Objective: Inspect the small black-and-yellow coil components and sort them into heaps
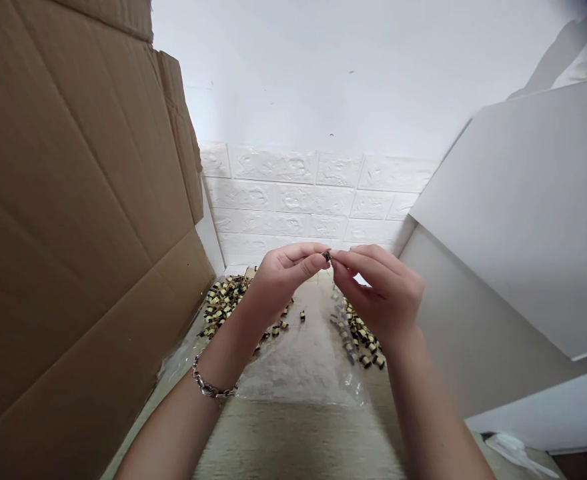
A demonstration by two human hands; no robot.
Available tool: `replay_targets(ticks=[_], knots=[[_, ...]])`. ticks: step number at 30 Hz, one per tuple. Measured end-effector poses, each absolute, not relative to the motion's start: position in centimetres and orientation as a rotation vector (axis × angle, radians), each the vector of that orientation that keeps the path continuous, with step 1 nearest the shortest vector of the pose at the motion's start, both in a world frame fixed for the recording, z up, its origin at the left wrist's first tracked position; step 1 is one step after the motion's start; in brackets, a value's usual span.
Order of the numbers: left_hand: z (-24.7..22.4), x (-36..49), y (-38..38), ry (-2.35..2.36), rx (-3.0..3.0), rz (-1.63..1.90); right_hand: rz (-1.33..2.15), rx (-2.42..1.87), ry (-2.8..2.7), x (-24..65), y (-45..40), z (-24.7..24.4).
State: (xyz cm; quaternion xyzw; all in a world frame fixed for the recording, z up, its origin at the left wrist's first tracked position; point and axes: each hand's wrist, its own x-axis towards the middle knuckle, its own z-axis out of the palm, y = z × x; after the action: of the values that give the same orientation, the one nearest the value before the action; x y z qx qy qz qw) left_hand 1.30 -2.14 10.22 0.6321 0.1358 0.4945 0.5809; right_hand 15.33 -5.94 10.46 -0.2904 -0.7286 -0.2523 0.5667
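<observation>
left hand (283,280): curled, pinched small dark part (327,256) | right hand (381,293): curled, pinched same part from other side | part: held in air between both hands, above plastic bag (298,360) | nearby: black-and-yellow parts (223,303) heaped on both sides, cardboard sheet (83,220) at left

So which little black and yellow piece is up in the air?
The tiny piece pinched between the left hand and right hand. The others lie lower down on the plastic sheet, mostly in heaps.
</observation>
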Motion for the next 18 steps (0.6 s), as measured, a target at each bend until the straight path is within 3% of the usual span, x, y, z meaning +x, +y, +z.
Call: replay_targets(ticks=[18], knots=[[10.53, 0.98, -2.43, 0.298, 1.506, 1.135, -0.64, -0.681, -1.671, 14.78, -6.07, 10.33]])
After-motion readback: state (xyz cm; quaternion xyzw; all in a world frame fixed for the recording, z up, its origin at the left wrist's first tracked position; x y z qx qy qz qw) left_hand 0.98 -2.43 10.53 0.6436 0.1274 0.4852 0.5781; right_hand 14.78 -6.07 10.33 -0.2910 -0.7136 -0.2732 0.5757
